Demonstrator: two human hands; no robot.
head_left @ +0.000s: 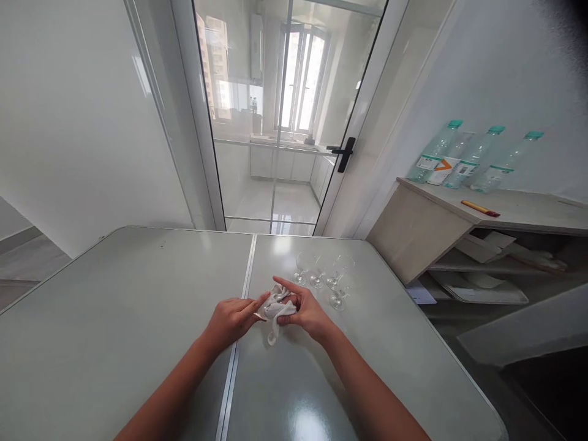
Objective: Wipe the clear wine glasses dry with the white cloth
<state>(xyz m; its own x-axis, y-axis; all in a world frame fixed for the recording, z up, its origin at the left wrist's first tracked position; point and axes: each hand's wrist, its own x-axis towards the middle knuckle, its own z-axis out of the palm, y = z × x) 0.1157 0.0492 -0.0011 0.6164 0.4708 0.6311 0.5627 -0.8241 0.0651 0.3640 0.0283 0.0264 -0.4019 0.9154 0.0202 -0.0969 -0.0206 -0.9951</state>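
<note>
Between my two hands, above the table near its metal seam, is a crumpled white cloth (pixel 275 307). My left hand (pixel 234 320) presses it from the left, fingers together and pointing toward the right. On the other side my right hand (pixel 307 307) grips the cloth between thumb and fingers, its index finger stretched out to the left. Whether a glass is wrapped inside the cloth I cannot tell. Several clear stemmed glasses (pixel 337 300) stand upright just beyond and to the right of my right hand.
The grey-white table (pixel 138 318) has a metal seam (pixel 228 392) running across it. At the right stands a wooden shelf unit (pixel 413 214) with several plastic bottles (pixel 473 160) and a red-yellow packet (pixel 480 209) on top. A glass door (pixel 275 184) with a black handle (pixel 345 154) is behind the table.
</note>
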